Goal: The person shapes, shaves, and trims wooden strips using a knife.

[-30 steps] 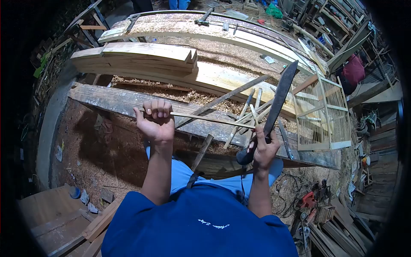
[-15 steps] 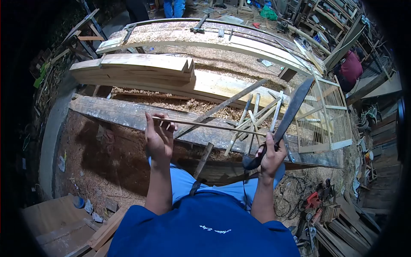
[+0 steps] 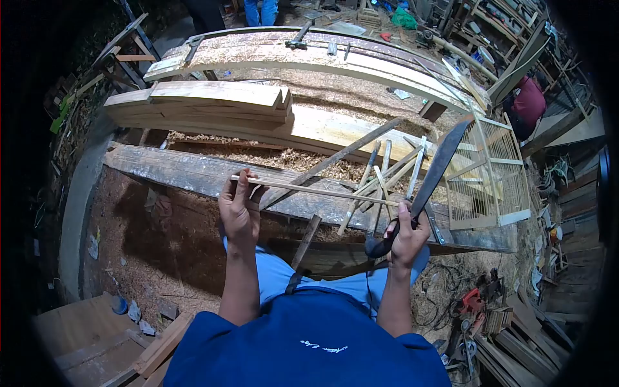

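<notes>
A thin wooden stick spans the space between my hands, roughly level above the bench. Its left end is pinched by the thumb and fingers of my left hand. My right hand is closed around the dark handle of a machete, whose broad blade points up and away to the right. The stick's other end meets my right hand near the thumb. Several split wood strips lie across the bench beyond my hands. To their right rests a slatted panel of thin rods.
A worn plank forms the near bench edge. Thick notched beams lie behind it. On the shaving-covered far boards sits a hammer. Red tool and cords are on the ground at right. A person in red is at far right.
My left hand has turned, and its thumb, earlier raised off the stick, now presses on it. The stick shows a paler side. My right hand and the machete have barely moved.
</notes>
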{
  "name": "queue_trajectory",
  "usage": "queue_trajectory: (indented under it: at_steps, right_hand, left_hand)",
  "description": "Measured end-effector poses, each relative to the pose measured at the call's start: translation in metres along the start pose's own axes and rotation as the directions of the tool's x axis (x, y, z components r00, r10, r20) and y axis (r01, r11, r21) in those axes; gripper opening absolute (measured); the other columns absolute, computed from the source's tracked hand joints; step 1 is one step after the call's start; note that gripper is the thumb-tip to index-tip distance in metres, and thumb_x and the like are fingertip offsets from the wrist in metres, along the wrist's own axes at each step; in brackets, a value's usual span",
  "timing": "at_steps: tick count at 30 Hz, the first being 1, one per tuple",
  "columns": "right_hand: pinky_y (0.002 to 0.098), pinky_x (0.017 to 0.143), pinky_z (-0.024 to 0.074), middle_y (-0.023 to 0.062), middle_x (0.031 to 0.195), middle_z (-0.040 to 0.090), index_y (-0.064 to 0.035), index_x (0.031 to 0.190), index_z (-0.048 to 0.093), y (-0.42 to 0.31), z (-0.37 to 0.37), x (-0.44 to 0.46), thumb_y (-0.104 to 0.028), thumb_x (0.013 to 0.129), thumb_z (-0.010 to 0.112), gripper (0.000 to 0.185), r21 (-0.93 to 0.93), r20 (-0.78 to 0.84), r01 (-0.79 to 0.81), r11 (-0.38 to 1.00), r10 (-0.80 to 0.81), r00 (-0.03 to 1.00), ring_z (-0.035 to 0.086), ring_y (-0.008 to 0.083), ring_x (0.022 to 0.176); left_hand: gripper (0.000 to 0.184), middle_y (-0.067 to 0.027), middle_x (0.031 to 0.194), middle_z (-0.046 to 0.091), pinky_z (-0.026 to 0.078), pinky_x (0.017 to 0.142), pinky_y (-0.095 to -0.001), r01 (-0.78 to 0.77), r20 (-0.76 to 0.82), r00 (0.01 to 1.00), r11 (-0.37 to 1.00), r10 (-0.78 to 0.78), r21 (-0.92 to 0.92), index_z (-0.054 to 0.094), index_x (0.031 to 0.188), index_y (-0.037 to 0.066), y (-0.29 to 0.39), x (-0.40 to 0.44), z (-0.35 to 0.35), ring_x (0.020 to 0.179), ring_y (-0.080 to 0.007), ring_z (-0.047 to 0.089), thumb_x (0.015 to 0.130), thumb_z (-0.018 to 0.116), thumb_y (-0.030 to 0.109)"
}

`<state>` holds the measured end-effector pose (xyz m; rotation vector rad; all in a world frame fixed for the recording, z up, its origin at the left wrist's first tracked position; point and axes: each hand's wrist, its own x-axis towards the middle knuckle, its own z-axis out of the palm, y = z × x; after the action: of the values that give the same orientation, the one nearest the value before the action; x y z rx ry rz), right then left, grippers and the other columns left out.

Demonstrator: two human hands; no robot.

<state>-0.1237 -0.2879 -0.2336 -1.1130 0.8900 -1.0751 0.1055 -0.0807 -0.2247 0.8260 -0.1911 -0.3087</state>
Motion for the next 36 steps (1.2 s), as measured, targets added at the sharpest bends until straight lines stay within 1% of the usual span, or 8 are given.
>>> queue_trajectory:
  at_steps: [7, 11, 17, 23, 26, 32, 35, 36]
  right_hand:
    - [0.0231, 0.041, 0.0425, 0.0011, 0.074, 0.064, 0.0024, 0.116, 0.069, 0.004, -0.005, -0.002, -0.009, 0.099, 0.068, 0.02, -0.062, 0.104, 0.003, 0.998, 0.004, 0.995, 0.056, 0.007, 0.048]
    - [0.0231, 0.039, 0.0425, 0.0027, 0.081, 0.068, 0.0, 0.123, 0.069, 0.021, -0.009, -0.01, -0.009, 0.101, 0.065, 0.024, -0.123, 0.113, 0.009, 0.992, 0.005, 0.994, 0.053, 0.0054, 0.046]
    - [0.0231, 0.042, 0.0408, -0.0007, 0.069, 0.062, -0.0019, 0.1, 0.068, 0.036, -0.009, -0.047, -0.012, 0.1, 0.069, 0.01, -0.218, 0.209, -0.141, 0.966, 0.188, 0.96, 0.056, 0.006, 0.047]
    - [0.0224, 0.043, 0.0406, 0.0032, 0.079, 0.068, -0.0023, 0.145, 0.058, 0.053, 0.009, -0.086, -0.016, 0.104, 0.065, 0.044, -0.261, 0.391, -0.276, 0.925, 0.363, 0.846, 0.051, 0.0031, 0.049]
    - [0.0218, 0.045, 0.0428, 0.0034, 0.083, 0.067, -0.0043, 0.147, 0.057, 0.059, 0.014, -0.092, -0.018, 0.106, 0.059, 0.043, -0.242, 0.467, -0.272, 0.931, 0.358, 0.808, 0.053, 0.0047, 0.052]
    - [0.0255, 0.054, 0.0468, 0.0051, 0.079, 0.064, -0.0013, 0.149, 0.054, 0.041, 0.026, -0.096, -0.015, 0.108, 0.051, 0.043, -0.199, 0.591, 0.235, 0.951, -0.075, 0.803, 0.054, 0.0074, 0.056]
    - [0.0345, 0.069, 0.0531, 0.0132, 0.077, 0.065, -0.0026, 0.146, 0.058, 0.053, 0.022, -0.098, -0.011, 0.103, 0.055, 0.043, -0.303, 0.518, 0.234, 0.924, -0.047, 0.854, 0.064, 0.0194, 0.068]
    - [0.0355, 0.065, 0.0518, 0.0132, 0.073, 0.064, -0.0019, 0.144, 0.059, 0.066, 0.018, -0.096, -0.013, 0.104, 0.055, 0.042, -0.378, 0.465, 0.167, 0.91, 0.031, 0.885, 0.063, 0.019, 0.065]
  left_hand:
    - [0.022, -0.0081, 0.103, 0.071, 0.064, 0.084, -0.0376, -0.007, 0.004, 1.0, 1.0, 0.007, -0.023, 0.063, 0.123, 0.003, 0.007, -0.002, 0.002, 0.094, -0.0174, 0.072, 0.106, 0.06, 0.016]
    - [0.025, -0.0083, 0.105, 0.066, 0.061, 0.092, -0.0398, -0.145, 0.026, 0.989, 0.988, 0.144, 0.059, 0.06, 0.126, 0.001, 0.01, -0.002, -0.005, 0.098, -0.0184, 0.068, 0.107, 0.058, 0.017]
    - [0.017, -0.0103, 0.099, 0.066, 0.058, 0.093, -0.0385, -0.379, 0.112, 0.925, 0.878, 0.362, 0.291, 0.063, 0.116, -0.004, 0.018, -0.006, 0.007, 0.095, -0.0187, 0.067, 0.106, 0.059, 0.01]
    - [0.011, -0.0088, 0.101, 0.068, 0.055, 0.089, -0.0316, -0.451, 0.256, 0.891, 0.66, 0.376, 0.601, 0.063, 0.112, -0.003, 0.019, -0.021, 0.029, 0.095, -0.0159, 0.068, 0.105, 0.058, 0.003]
    - [0.008, -0.0096, 0.099, 0.069, 0.055, 0.087, -0.0309, -0.501, 0.336, 0.865, 0.608, 0.373, 0.616, 0.064, 0.109, -0.003, 0.021, -0.023, 0.038, 0.095, -0.0166, 0.069, 0.103, 0.06, 0.001]
    - [0.006, -0.0134, 0.096, 0.071, 0.058, 0.077, -0.0301, -0.602, 0.472, 0.798, 0.469, 0.373, 0.646, 0.066, 0.103, -0.003, 0.022, -0.034, 0.063, 0.09, -0.0201, 0.073, 0.1, 0.064, 0.001]
    - [0.007, -0.0142, 0.095, 0.072, 0.059, 0.076, -0.0301, -0.599, 0.47, 0.799, 0.433, 0.375, 0.674, 0.067, 0.101, -0.004, 0.022, -0.041, 0.067, 0.088, -0.0216, 0.074, 0.099, 0.066, 0.003]
    - [0.007, -0.0145, 0.094, 0.072, 0.059, 0.076, -0.0302, -0.569, 0.436, 0.821, 0.458, 0.369, 0.683, 0.068, 0.099, -0.004, 0.022, -0.043, 0.067, 0.088, -0.0222, 0.074, 0.099, 0.066, 0.003]
